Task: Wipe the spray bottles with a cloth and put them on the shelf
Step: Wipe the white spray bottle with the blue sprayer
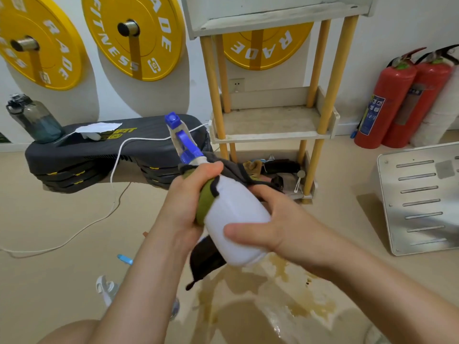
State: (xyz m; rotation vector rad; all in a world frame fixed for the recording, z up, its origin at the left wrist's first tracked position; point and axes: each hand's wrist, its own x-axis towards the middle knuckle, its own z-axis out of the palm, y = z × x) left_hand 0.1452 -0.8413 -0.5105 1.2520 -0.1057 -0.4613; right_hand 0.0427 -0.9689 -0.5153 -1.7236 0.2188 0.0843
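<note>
The white spray bottle (236, 219) is being held in mid-air in front of the person, tilted so its blue trigger head (182, 140) is pointing up and away to the left, toward the dark padded bench (99, 150). A green and dark grey cloth (207, 202) is lying wrapped against the bottle's upper left side, with a dark tail of it hanging below the bottle's base.

The left hand (191, 202) is pressing the cloth to the bottle's shoulder, its grip clamped around cloth and bottle together just under the neck. The right hand (270, 219) is holding the bottle's lower body from the right, its grip closed on the plastic with the thumb lying across the front.

Beyond the hands, the wooden shelf (270, 122) is standing against the wall, its middle tier bare and its bottom tier holding assorted small things. Two red fire extinguishers (395, 100) are standing to the shelf's right. Yellow weight plates (134, 33) are hanging on the wall, and a white cable (114, 184) is trailing from the bench across the floor.
</note>
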